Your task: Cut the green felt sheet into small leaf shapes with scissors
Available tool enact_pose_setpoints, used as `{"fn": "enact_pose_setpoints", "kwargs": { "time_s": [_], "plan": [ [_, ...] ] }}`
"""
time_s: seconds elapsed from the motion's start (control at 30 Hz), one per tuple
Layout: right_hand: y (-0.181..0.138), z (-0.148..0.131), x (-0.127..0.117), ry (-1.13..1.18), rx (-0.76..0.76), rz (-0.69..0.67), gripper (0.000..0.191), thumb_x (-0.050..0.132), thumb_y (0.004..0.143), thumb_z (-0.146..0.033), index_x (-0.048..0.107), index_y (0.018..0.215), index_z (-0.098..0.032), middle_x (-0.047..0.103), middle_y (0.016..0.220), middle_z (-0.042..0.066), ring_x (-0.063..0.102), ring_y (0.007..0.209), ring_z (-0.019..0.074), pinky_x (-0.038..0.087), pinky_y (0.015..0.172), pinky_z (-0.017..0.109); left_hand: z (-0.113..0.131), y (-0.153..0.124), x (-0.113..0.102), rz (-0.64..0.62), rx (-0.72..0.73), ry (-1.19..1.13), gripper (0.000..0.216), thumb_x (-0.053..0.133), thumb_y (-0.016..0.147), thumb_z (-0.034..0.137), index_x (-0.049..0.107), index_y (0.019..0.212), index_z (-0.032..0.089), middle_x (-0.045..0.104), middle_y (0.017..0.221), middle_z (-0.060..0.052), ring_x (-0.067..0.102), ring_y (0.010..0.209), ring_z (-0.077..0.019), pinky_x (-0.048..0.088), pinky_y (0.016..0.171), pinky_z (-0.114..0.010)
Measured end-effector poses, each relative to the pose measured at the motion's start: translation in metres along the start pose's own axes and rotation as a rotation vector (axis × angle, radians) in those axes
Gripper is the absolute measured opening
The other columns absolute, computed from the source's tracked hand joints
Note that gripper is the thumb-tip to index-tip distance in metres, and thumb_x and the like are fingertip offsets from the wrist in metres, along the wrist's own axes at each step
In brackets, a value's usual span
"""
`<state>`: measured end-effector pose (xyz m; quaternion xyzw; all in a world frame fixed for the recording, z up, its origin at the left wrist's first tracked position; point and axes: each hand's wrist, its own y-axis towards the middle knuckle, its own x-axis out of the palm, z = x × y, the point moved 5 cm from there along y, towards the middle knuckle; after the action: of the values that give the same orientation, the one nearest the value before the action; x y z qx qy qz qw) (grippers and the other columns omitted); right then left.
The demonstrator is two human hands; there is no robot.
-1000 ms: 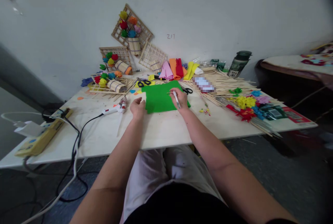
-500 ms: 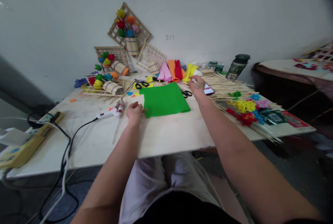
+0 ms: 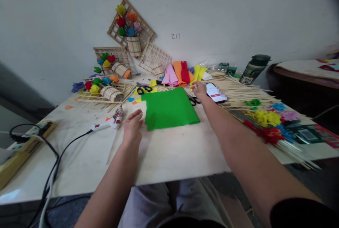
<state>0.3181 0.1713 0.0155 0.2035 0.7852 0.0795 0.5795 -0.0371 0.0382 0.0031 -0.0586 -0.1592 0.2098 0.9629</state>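
Observation:
A folded sheet of bright green crepe paper lies flat on the white table. My left hand hovers by its left edge with fingers slightly bent and apart, holding nothing I can see. At the sheet's upper right corner, my right hand has its fingers closed around a small white pen-like thing, mostly hidden by the fingers. Just below that hand, black-handled scissors stick out from the sheet's right side. A phone with a lit screen lies to the right of my right wrist.
A hot glue gun rests at left, its cord running toward a yellow power strip. Stick baskets with paper flowers stand at back left. Crepe paper rolls, bamboo sticks and a dark bottle fill the back right.
My left hand has come away from the green paper's left edge, its fingers lifted. My right hand keeps near the upper right corner. The view has shifted, showing more of the phone.

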Motion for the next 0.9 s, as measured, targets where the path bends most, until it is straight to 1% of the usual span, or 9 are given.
{"fn": "enact_pose_setpoints", "kwargs": {
  "time_s": [0.1,0.23,0.37,0.43,0.5,0.63,0.7,0.8,0.9],
  "plan": [
    [0.004,0.002,0.004,0.046,0.043,0.026,0.035,0.049,0.087,-0.021,0.067,0.117,-0.016,0.072,0.104,0.011,0.065,0.097,0.0252,0.048,0.083,0.032,0.002,-0.003,0.003,-0.055,0.003,-0.018,0.029,0.074,0.053,0.022,0.068,0.08,0.016,0.068,0.105,-0.009,0.059,0.095,-0.0169,0.043,0.073,-0.026],
    [0.007,0.001,0.005,0.042,0.074,0.003,0.033,0.049,0.089,-0.027,0.069,0.115,-0.022,0.072,0.107,0.009,0.064,0.097,0.0264,0.048,0.079,0.033,0.003,-0.006,0.006,-0.066,-0.017,-0.027,0.031,0.075,0.051,0.022,0.068,0.081,0.016,0.068,0.11,-0.01,0.058,0.096,-0.0173,0.043,0.076,-0.027],
    [0.01,-0.002,-0.006,0.003,0.136,0.02,0.033,0.049,0.09,-0.029,0.068,0.117,-0.026,0.07,0.114,0.008,0.063,0.104,0.0268,0.048,0.082,0.034,0.003,-0.007,0.008,-0.067,-0.016,-0.025,0.031,0.075,0.051,0.022,0.068,0.081,0.016,0.068,0.111,-0.01,0.058,0.096,-0.0182,0.042,0.078,-0.029],
    [0.01,-0.003,-0.016,-0.048,0.196,0.023,0.035,0.045,0.093,-0.031,0.068,0.118,-0.025,0.069,0.116,0.01,0.063,0.106,0.0266,0.048,0.082,0.035,0.002,-0.007,0.007,-0.062,-0.015,-0.02,0.031,0.074,0.051,0.022,0.068,0.08,0.016,0.068,0.111,-0.01,0.058,0.097,-0.0185,0.041,0.079,-0.03],
    [0.009,-0.005,-0.023,-0.134,0.209,-0.039,0.036,0.048,0.093,-0.038,0.069,0.116,-0.02,0.07,0.115,0.014,0.063,0.108,0.0282,0.047,0.083,0.035,0.001,-0.006,0.006,-0.055,-0.01,-0.006,0.031,0.074,0.051,0.023,0.068,0.08,0.016,0.069,0.11,-0.01,0.058,0.098,-0.0187,0.04,0.082,-0.03],
    [0.009,-0.008,-0.03,-0.318,0.112,-0.183,0.046,0.056,0.088,-0.051,0.071,0.112,-0.014,0.068,0.115,0.02,0.062,0.111,0.0305,0.047,0.087,0.036,0.001,-0.004,0.004,-0.033,0.008,-0.009,0.031,0.074,0.05,0.021,0.068,0.081,0.017,0.069,0.106,-0.008,0.058,0.098,-0.0182,0.039,0.085,-0.032],
    [0.01,-0.004,-0.03,-0.401,0.076,-0.231,0.05,0.061,0.085,-0.05,0.069,0.114,-0.011,0.067,0.116,0.022,0.062,0.111,0.0315,0.047,0.087,0.037,0.0,-0.004,0.004,-0.029,-0.004,-0.046,0.032,0.074,0.05,0.02,0.067,0.081,0.017,0.068,0.103,-0.007,0.059,0.092,-0.0169,0.041,0.082,-0.031],
    [0.013,0.003,-0.025,-0.479,0.04,-0.336,0.051,0.071,0.079,-0.044,0.068,0.117,-0.011,0.066,0.119,0.022,0.061,0.112,0.0331,0.047,0.088,0.04,0.0,-0.005,0.004,-0.037,-0.031,-0.084,0.031,0.074,0.052,0.019,0.065,0.081,0.016,0.065,0.092,-0.005,0.058,0.079,-0.0135,0.045,0.076,-0.029],
    [0.017,0.01,-0.022,-0.509,0.065,-0.417,0.054,0.075,0.074,-0.045,0.069,0.117,-0.012,0.065,0.119,0.023,0.061,0.11,0.0345,0.048,0.087,0.043,-0.001,-0.005,0.003,-0.033,-0.06,-0.084,0.031,0.073,0.054,0.017,0.063,0.083,0.016,0.059,0.081,-0.001,0.056,0.07,-0.0113,0.047,0.075,-0.03]
  ]
}}
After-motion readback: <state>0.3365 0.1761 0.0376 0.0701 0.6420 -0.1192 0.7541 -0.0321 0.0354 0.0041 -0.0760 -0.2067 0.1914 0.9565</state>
